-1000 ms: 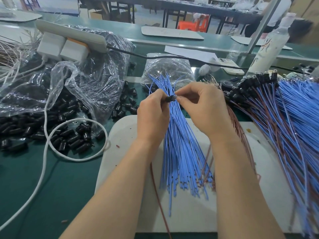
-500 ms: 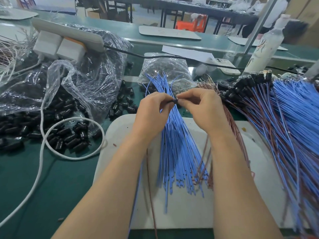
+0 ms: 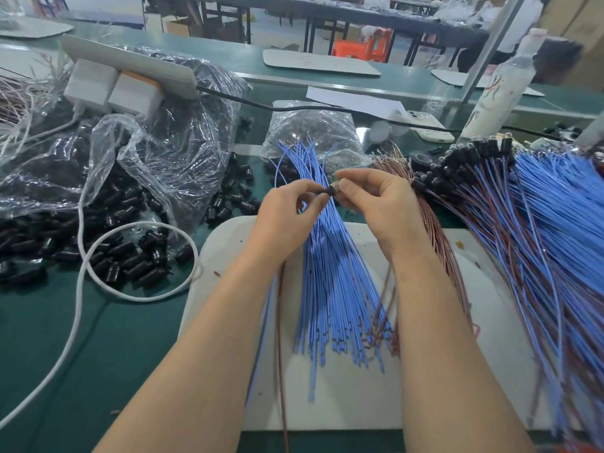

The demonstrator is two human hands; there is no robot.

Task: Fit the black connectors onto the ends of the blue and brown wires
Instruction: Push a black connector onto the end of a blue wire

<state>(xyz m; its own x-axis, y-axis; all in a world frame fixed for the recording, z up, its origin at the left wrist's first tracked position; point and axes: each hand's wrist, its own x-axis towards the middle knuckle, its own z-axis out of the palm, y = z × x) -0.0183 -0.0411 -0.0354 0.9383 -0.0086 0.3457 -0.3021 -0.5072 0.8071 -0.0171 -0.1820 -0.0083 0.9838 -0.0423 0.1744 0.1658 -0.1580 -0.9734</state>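
One small black connector (image 3: pixel 329 191), up in the air between both hands, just over the bunch of blue wires (image 3: pixel 333 289). Pinched on its left side by the curled thumb and finger of the left hand (image 3: pixel 284 220). Pinched on its right side by the curled thumb and fingers of the right hand (image 3: pixel 376 204). Too small to tell how far onto the wire ends. One blue wire (image 3: pixel 258 361) and one brown wire (image 3: pixel 281 371) down from under the left hand, side by side along the left arm.

Under the hands, the bunch of blue wires flat on a white mat (image 3: pixel 359 403), spread like a fan. Just to its right, partly under the right arm, a bunch of brown wires (image 3: pixel 389 308). Farther right, a big heap of done wires (image 3: pixel 523 240), blue and brown, with black connectors on the far ends.

Left of the mat, a pile of loose black connectors (image 3: pixel 124 256) on the green table (image 3: pixel 98 371), beside a clear plastic bag (image 3: pixel 163 152). A white cord (image 3: pixel 75 318) in a loop over the pile. On top of the bag, a white power strip (image 3: pixel 130 65). Behind the blue wires, a smaller clear bag (image 3: pixel 313 129). At the back on the right, a white bottle (image 3: pixel 500 89).
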